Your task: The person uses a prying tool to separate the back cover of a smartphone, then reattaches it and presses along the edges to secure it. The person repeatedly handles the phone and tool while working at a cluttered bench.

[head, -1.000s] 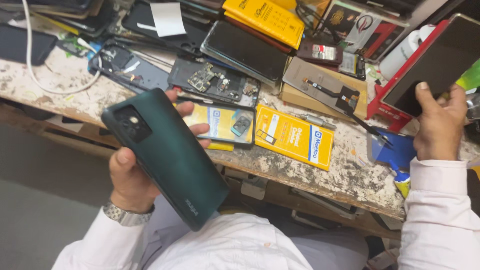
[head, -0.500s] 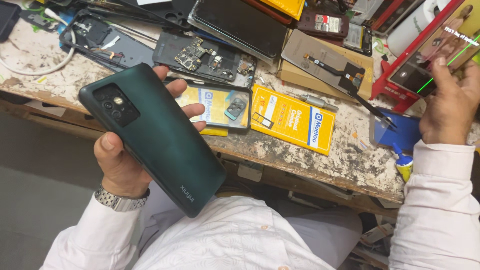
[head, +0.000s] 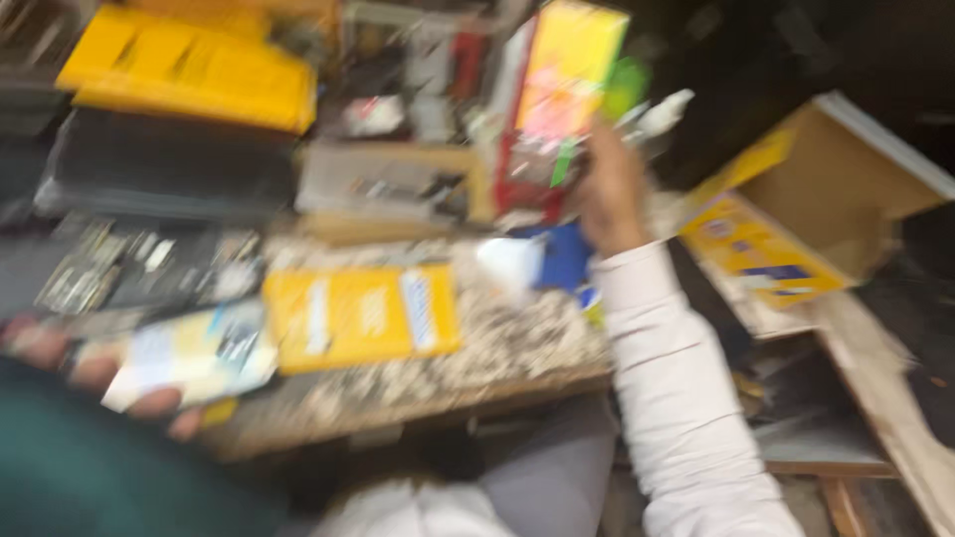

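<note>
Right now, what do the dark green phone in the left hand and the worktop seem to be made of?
Motion blur limits this. The dark green phone, held by the left hand, shows a smooth, even back, plastic or glass, hard to say which. The worktop looks like speckled stone or terrazzo, pale with dark flecks, worn at the edge.

The picture is blurred. The phone [head: 90, 467] sits at seven o'clock, nearest the camera, with the left hand [head: 109, 383] wrapped round its far edge. Just behind it, on the counter [head: 497, 358], lies a flat packet [head: 358, 316] at the centre. The right hand [head: 607, 194] is raised at one o'clock, behind the packet. A cardboard box [head: 826, 199] stands at three o'clock, right of that hand.
</note>
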